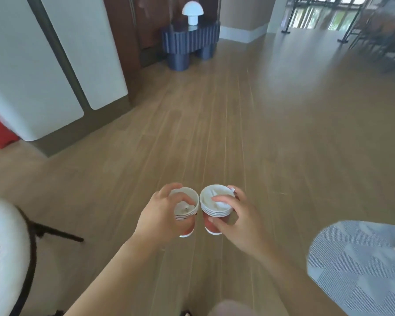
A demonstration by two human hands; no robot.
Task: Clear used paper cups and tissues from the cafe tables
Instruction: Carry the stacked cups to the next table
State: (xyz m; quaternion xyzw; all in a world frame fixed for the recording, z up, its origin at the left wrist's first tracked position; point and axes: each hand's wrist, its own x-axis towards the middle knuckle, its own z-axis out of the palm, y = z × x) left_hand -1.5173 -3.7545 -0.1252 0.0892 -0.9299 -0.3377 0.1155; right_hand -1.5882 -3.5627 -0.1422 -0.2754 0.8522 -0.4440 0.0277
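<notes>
My left hand (pixel 159 215) grips a stack of nested paper cups (pixel 186 215), red below with white rims, and a crumpled tissue (pixel 184 207) sits inside the top cup. My right hand (pixel 235 218) grips a second stack of nested paper cups (pixel 214 213), with my thumb pressed on a white tissue (pixel 217 199) stuffed in its top cup. Both stacks are held side by side, rims almost touching, above the wooden floor in the lower middle of the head view.
A white padded chair with dark legs (pixel 7 247) is at the lower left and a grey patterned rug (pixel 360 265) at the lower right. A blue fluted side table (pixel 192 42) with a white mushroom lamp (pixel 192 12) stands far ahead. White panels (pixel 43 65) line the left; dark chairs (pixel 388 39) stand far right.
</notes>
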